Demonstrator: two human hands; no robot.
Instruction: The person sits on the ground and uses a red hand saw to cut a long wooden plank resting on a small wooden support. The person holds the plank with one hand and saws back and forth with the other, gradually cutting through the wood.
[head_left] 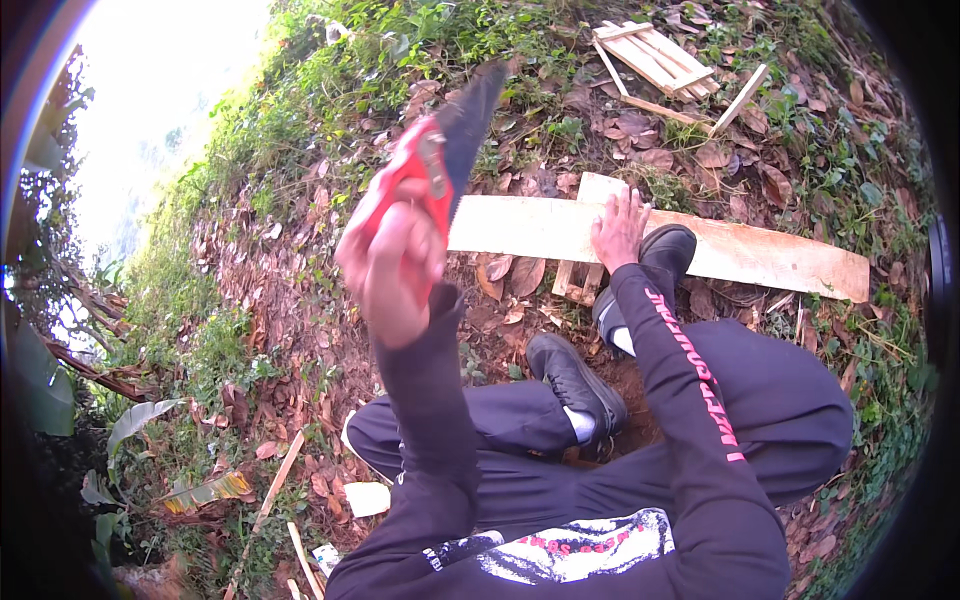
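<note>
Raised at the left, my left hand [395,255] is wrapped round the red handle of a hand saw [470,130]. Its dark blade points up and away, slightly blurred, with its lower part close to the left end of a long pale wooden plank [520,228]. My right hand [621,228] lies flat on the plank with fingers stretched out. Beside that hand, a black shoe [668,250] rests on the plank's edge. A crossing wooden support [578,285] shows from under the plank on both sides.
A slatted wooden piece [655,58] with loose strips lies at the far right among dry leaves. My other black shoe [575,380] is on the soil before me. Thin wood strips [272,490] lie at the near left. Green plants [290,110] cover the slope.
</note>
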